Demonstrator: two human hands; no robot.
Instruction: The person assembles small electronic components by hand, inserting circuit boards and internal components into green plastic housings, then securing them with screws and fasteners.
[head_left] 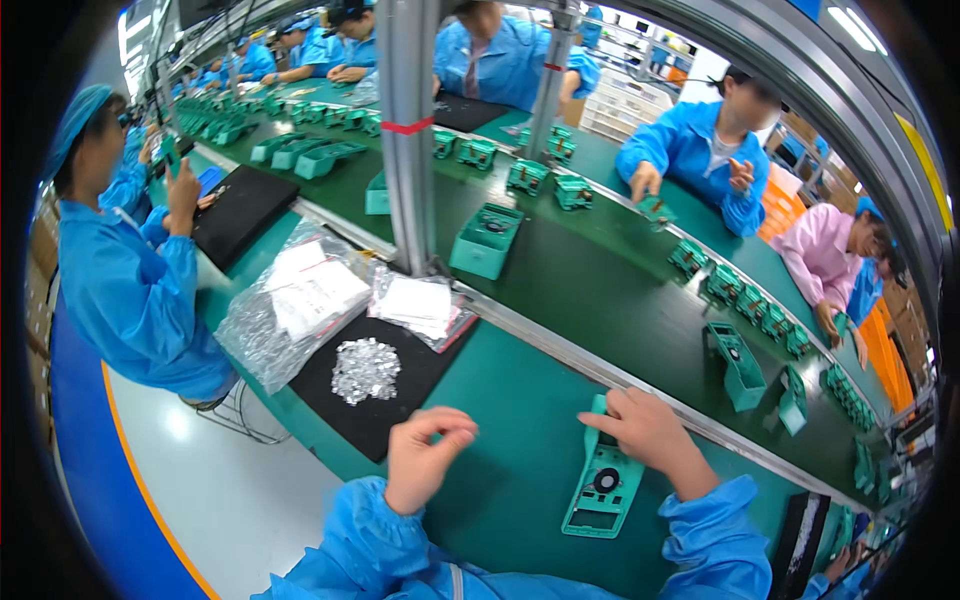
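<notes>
I am resting my right hand (648, 432) on the upper end of the green housing (627, 480), lying face-up on the bench (515, 375), seemingly to steady it. Silvery pieces (366, 371) are sitting on a black mat (418, 372), probably for easy reach. My left hand (430, 455) is hovering apart, fingers curling toward the thumb; whether they are pinching anything, I cannot tell. My right hand is masking its own grip.

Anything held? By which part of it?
Right hand: at narrow far end of green housing; grip or touch can't be told. Left hand: curled, too unclear to tell whether anything is pinched.
</notes>
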